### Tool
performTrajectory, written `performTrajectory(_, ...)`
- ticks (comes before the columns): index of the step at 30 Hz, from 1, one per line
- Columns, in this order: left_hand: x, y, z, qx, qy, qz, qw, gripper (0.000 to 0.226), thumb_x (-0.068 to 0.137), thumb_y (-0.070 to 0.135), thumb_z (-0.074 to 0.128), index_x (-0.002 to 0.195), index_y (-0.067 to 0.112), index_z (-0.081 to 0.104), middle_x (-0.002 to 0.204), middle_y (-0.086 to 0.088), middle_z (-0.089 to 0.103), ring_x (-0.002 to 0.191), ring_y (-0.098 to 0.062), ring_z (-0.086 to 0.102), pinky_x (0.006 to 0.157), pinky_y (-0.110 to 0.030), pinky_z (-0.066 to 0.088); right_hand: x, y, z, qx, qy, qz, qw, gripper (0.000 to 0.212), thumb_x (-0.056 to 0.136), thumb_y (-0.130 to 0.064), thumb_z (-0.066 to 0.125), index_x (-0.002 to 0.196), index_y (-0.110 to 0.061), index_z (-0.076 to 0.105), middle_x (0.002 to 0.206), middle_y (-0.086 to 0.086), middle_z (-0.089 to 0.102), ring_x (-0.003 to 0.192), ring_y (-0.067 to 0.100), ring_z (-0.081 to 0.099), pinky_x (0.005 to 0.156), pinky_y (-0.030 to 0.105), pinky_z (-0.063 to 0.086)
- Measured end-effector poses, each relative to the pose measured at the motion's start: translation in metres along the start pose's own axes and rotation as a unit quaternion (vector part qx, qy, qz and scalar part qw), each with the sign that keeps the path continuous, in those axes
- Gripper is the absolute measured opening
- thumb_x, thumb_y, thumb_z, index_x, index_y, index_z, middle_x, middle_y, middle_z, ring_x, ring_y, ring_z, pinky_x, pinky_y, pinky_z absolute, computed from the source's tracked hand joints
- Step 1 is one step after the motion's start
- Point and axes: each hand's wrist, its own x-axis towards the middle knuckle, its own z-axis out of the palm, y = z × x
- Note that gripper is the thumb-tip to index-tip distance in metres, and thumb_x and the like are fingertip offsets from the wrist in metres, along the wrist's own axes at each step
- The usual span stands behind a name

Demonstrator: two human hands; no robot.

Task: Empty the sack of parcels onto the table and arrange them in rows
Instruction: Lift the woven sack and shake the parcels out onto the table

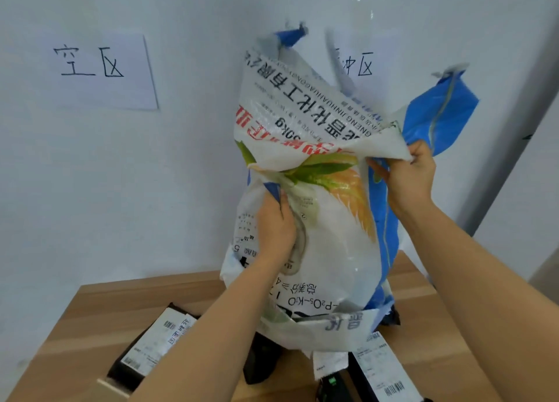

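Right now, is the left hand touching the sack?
Touching. The head view shows the left hand gripping a bunched fold on the front of the sack, with no gap between them.

A handwritten paper sign hangs on the pale wall behind a light wooden table

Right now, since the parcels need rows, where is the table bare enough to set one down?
Bare wood shows on the table, back left, between the wall and the left parcel, and at its right, beyond the sack. Below the sack's mouth, black parcels crowd it.
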Motion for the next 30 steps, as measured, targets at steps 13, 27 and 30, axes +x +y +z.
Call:
performTrajectory(13, -0.002, 0.005, -0.032, 0.178, -0.112, 0.244, 0.947, 0.086, 0.089, -0.002, 0.05, 0.152, 0.036, 0.004, 0.159, -0.011, 0.01, 0.102, -0.023, 0.055, 0.06, -0.016, 0.044, -0.058, -0.006, -0.088, -0.183, -0.098, 0.066, 0.976, 0.1, 0.084, -0.001, 0.07, 0.15, -0.036, 0.004, 0.134, 0.001, 0.042, 0.106, -0.001, 0.06, 0.075, 0.023, 0.057)
performTrajectory(27, -0.013, -0.015, -0.013, 0.234, -0.111, 0.282, 0.924, 0.069, 0.091, 0.007, 0.036, 0.152, 0.032, 0.019, 0.16, -0.012, 0.008, 0.104, -0.034, 0.057, 0.06, -0.032, 0.04, -0.38, 0.139, -0.2, -0.573, -0.33, 0.195, 0.724, 0.061, 0.092, -0.032, 0.06, 0.145, -0.027, 0.031, 0.145, -0.001, 0.029, 0.126, 0.018, 0.038, 0.101, 0.029, 0.04)
performTrajectory(30, -0.02, -0.019, -0.012, 0.229, -0.118, 0.283, 0.924, 0.064, 0.089, 0.024, 0.028, 0.152, 0.03, 0.019, 0.16, -0.013, 0.008, 0.111, -0.036, 0.056, 0.069, -0.039, 0.05, -0.375, 0.15, -0.206, -0.55, -0.357, 0.179, 0.734, 0.059, 0.094, -0.022, 0.059, 0.147, -0.026, 0.033, 0.151, 0.001, 0.028, 0.131, 0.023, 0.036, 0.109, 0.034, 0.035)
